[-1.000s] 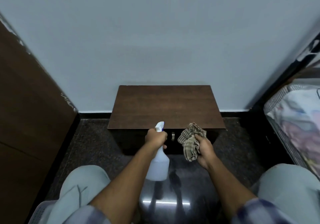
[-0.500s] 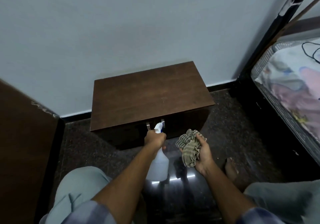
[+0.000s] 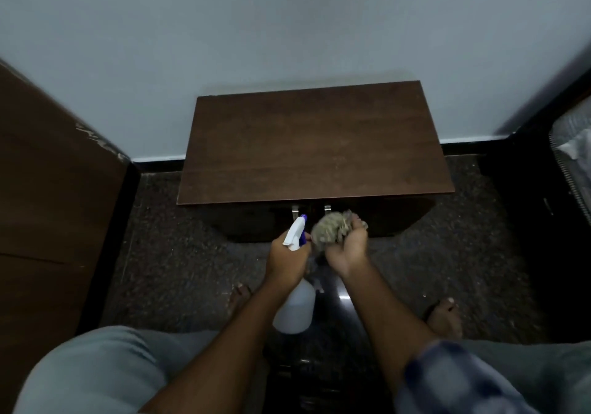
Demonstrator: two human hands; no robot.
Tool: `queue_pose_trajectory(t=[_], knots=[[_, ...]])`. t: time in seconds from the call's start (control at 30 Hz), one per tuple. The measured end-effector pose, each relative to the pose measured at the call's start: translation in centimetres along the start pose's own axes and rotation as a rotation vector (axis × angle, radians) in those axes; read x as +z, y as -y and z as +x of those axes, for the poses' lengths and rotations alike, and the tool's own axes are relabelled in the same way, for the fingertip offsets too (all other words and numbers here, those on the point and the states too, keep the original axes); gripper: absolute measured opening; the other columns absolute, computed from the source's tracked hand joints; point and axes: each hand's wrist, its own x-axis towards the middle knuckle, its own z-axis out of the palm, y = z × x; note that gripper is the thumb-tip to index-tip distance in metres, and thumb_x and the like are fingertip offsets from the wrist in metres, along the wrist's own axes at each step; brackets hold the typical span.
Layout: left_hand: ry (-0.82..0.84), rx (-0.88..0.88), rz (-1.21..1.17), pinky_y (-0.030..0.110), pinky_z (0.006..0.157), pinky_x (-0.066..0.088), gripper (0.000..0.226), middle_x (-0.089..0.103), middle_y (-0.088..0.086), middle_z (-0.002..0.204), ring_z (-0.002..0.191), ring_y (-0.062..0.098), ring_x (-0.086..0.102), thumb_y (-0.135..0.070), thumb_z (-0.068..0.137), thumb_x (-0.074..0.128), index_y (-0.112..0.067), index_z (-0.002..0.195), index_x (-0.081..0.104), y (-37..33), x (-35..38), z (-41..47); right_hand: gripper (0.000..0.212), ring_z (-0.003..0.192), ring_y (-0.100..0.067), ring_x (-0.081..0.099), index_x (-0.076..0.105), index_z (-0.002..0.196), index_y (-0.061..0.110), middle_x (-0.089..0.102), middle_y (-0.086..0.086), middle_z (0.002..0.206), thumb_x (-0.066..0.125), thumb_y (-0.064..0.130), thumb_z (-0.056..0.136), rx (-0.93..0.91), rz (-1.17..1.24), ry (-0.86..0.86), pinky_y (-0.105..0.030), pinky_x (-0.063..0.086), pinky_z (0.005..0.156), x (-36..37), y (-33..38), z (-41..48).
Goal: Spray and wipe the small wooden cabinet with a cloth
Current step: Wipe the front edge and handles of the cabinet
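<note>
Your left hand [image 3: 287,260] grips the spray bottle [image 3: 295,298]; your right hand [image 3: 347,250] clutches the balled cloth [image 3: 331,230], both just before the cabinet [image 3: 315,145] front. Risk: the nozzle points at the cloth and doors, so spray could miss the top.

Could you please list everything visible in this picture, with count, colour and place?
Wall: one, pale grey, background.
Small wooden cabinet: one, dark brown, centre, against the wall.
Metal door handles: two, silver, top edge of the cabinet front.
Plastic spray bottle: one, white with blue nozzle, held before the cabinet front.
Crumpled checked cloth: one, beige-grey, held beside the bottle's nozzle.
Wooden panel: one, brown, far left.
Speckled floor: one, dark, around the cabinet.
Left hand: one, grips the bottle's neck.
Right hand: one, grips the cloth.
Bare feet: two, on the floor.
</note>
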Motion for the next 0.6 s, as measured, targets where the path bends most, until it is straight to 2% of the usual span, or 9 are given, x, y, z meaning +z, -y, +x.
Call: queue_pose_trajectory(t=[0.03, 0.1, 0.2, 0.27, 0.33, 0.4, 0.5, 0.57, 0.6], knots=[[-0.012, 0.012, 0.0, 0.046, 0.062, 0.053, 0.018, 0.073, 0.009, 0.074, 0.058, 0.027, 0.06, -0.022, 0.066, 0.069, -0.022, 0.084, 0.074, 0.1, -0.2, 0.3, 0.052, 0.125, -0.031, 0.052, 0.056, 0.134, 0.012, 0.058, -0.017, 0.133, 0.031, 0.047, 0.104, -0.01, 0.06, -0.031, -0.045, 0.036, 0.112, 1.5, 0.1, 0.7], [-0.012, 0.048, 0.011, 0.052, 0.069, 0.058, 0.02, 0.077, 0.012, 0.085, 0.068, 0.03, 0.067, -0.023, 0.068, 0.068, -0.023, 0.087, 0.075, -0.1, -0.5, 0.6, 0.059, 0.136, -0.033, 0.044, 0.047, 0.144, 0.012, 0.049, -0.015, 0.146, 0.024, 0.05, 0.104, 0.01, 0.064, -0.082, -0.044, 0.029, 0.117, 3.8, 0.4, 2.0], [-0.003, 0.092, 0.032, 0.049, 0.076, 0.06, 0.018, 0.078, 0.014, 0.091, 0.08, 0.035, 0.073, -0.015, 0.076, 0.07, -0.019, 0.093, 0.077, -0.3, -0.9, 0.9, 0.053, 0.14, -0.033, 0.04, 0.041, 0.148, 0.011, 0.04, -0.016, 0.154, 0.026, 0.04, 0.106, 0.024, 0.095, -0.088, -0.032, 0.036, 0.109, 5.0, 0.6, 2.3], [-0.005, 0.085, 0.033, 0.045, 0.076, 0.06, 0.02, 0.078, 0.015, 0.093, 0.083, 0.033, 0.073, -0.005, 0.082, 0.07, -0.015, 0.097, 0.077, -0.4, -0.9, 1.2, 0.049, 0.137, -0.032, 0.043, 0.045, 0.145, 0.011, 0.044, -0.017, 0.151, 0.026, 0.034, 0.105, -0.005, 0.014, -0.152, -0.029, 0.037, 0.107, 5.3, 0.4, 1.9], [-0.017, 0.071, 0.017, 0.043, 0.071, 0.058, 0.02, 0.079, 0.014, 0.091, 0.075, 0.028, 0.07, -0.006, 0.079, 0.07, -0.017, 0.095, 0.078, -0.3, -0.8, 1.5, 0.055, 0.128, -0.034, 0.051, 0.055, 0.136, 0.012, 0.055, -0.017, 0.138, 0.02, 0.039, 0.103, -0.046, -0.004, -0.203, -0.04, 0.036, 0.112, 4.9, 0.9, 2.7], [-0.01, 0.052, 0.001, 0.042, 0.065, 0.055, 0.02, 0.079, 0.016, 0.089, 0.066, 0.027, 0.065, -0.01, 0.076, 0.069, -0.02, 0.091, 0.077, -0.2, -0.5, 1.7, 0.053, 0.104, -0.032, 0.059, 0.063, 0.113, 0.012, 0.062, -0.016, 0.114, 0.018, 0.037, 0.1, -0.049, 0.114, -0.25, -0.038, 0.042, 0.099, 4.7, 1.7, 3.4], [0.045, 0.058, 0.004, 0.039, 0.059, 0.051, 0.021, 0.073, 0.02, 0.079, 0.058, 0.026, 0.06, -0.006, 0.078, 0.066, -0.017, 0.093, 0.076, -0.7, -0.2, 1.6, 0.037, 0.082, -0.022, 0.051, 0.05, 0.084, 0.024, 0.052, -0.004, 0.094, 0.019, 0.034, 0.103, -0.026, 0.042, -0.284, -0.032, 0.04, 0.087, 5.6, 1.0, 4.0], [0.046, 0.06, 0.0, 0.036, 0.058, 0.05, 0.021, 0.068, 0.013, 0.069, 0.055, 0.024, 0.059, -0.001, 0.081, 0.066, -0.016, 0.091, 0.074, -0.7, -0.2, 1.7, 0.035, 0.086, -0.026, 0.054, 0.05, 0.09, 0.027, 0.053, -0.005, 0.104, 0.019, 0.033, 0.105, -0.046, -0.041, -0.281, -0.036, 0.045, 0.084, 5.7, -0.2, 3.6], [0.033, 0.058, -0.011, 0.036, 0.058, 0.05, 0.023, 0.068, 0.011, 0.069, 0.056, 0.024, 0.059, 0.002, 0.083, 0.065, -0.016, 0.093, 0.074, -0.7, -0.2, 2.0, 0.04, 0.098, -0.031, 0.057, 0.057, 0.104, 0.024, 0.057, -0.012, 0.115, 0.018, 0.032, 0.103, -0.025, -0.014, -0.261, -0.041, 0.046, 0.091, 5.3, -0.3, 3.6]])
